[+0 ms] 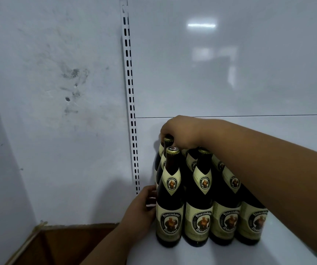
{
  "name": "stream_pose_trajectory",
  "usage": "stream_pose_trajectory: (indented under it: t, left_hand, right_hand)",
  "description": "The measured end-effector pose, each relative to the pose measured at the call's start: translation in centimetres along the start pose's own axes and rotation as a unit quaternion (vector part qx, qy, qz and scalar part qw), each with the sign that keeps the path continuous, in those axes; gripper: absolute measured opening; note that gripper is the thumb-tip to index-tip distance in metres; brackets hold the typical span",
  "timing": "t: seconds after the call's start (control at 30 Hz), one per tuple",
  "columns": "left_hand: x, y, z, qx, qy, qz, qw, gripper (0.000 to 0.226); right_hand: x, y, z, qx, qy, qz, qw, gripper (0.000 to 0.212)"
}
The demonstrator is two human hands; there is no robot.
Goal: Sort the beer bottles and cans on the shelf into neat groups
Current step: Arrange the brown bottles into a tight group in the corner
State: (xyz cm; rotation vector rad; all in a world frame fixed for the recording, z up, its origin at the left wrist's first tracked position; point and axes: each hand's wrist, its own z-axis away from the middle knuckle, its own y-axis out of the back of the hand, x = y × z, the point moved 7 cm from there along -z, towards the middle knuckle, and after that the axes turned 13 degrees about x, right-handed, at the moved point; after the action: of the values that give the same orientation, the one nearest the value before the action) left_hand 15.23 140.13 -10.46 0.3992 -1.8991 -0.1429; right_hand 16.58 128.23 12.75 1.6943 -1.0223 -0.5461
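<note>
Several dark Franziskaner beer bottles (198, 203) with cream labels stand in tight rows on the white shelf (287, 251). My right hand (180, 132) reaches over the front rows and grips the capped top of a back-row bottle (168, 139) at the left. My left hand (140, 209) lies against the left side of the front-left bottle (170, 207), its fingers partly hidden behind it. My right forearm covers the tops of the bottles on the right.
A slotted white upright rail (132, 104) runs down the back wall just left of the bottles. A brown cardboard box (62, 243) sits below at the lower left. The glossy white back panel (230, 64) rises behind the shelf.
</note>
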Motion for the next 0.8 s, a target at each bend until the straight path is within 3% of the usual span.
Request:
stream_pose_trajectory:
  t: [0.67, 0.8]
  left_hand:
    - [0.3, -0.2, 0.2, -0.012, 0.007, -0.007, 1.0, 0.042]
    - [-0.1, 0.9, 0.5, 0.039, 0.044, 0.035, 0.998, 0.026]
  right_hand:
    - [0.5, 0.5, 0.8, 0.041, -0.051, -0.065, 0.996, 0.032]
    - [1.0, 2.2, 1.9, 0.092, -0.061, -0.118, 0.987, 0.031]
